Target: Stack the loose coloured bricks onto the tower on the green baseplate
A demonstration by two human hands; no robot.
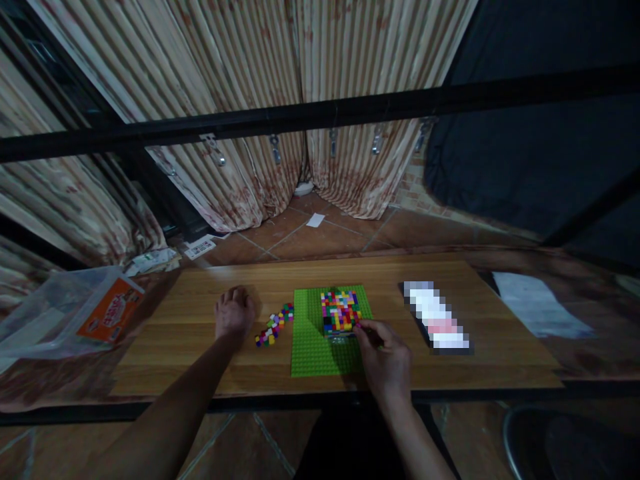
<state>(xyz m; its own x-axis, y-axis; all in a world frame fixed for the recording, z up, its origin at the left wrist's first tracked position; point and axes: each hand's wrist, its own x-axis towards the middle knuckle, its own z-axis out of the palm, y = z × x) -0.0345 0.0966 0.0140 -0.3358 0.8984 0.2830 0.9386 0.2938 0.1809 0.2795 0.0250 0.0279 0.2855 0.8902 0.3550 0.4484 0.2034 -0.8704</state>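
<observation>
A block built of many-coloured toy bricks (341, 311) stands on a green studded baseplate (307, 347). My right hand (387, 357) is at the near right corner of this block, thumb and forefinger pinched together on a small toy brick, mostly covered by the fingertips. On the wood to the left of the baseplate lies a strip of loose small bricks (274, 325) in mixed colours. Left of these, my left hand (235, 313) rests on the tabletop with its fingers curled in; whatever may be inside it is hidden.
The wooden table (185, 360) carries a dark flat device with a blurred-out screen (436, 317) on the right. A clear plastic bin (60, 307) with an orange label is at the far left. A white paper (540, 305) lies at the right. A black bar (320, 113) crosses beyond the table.
</observation>
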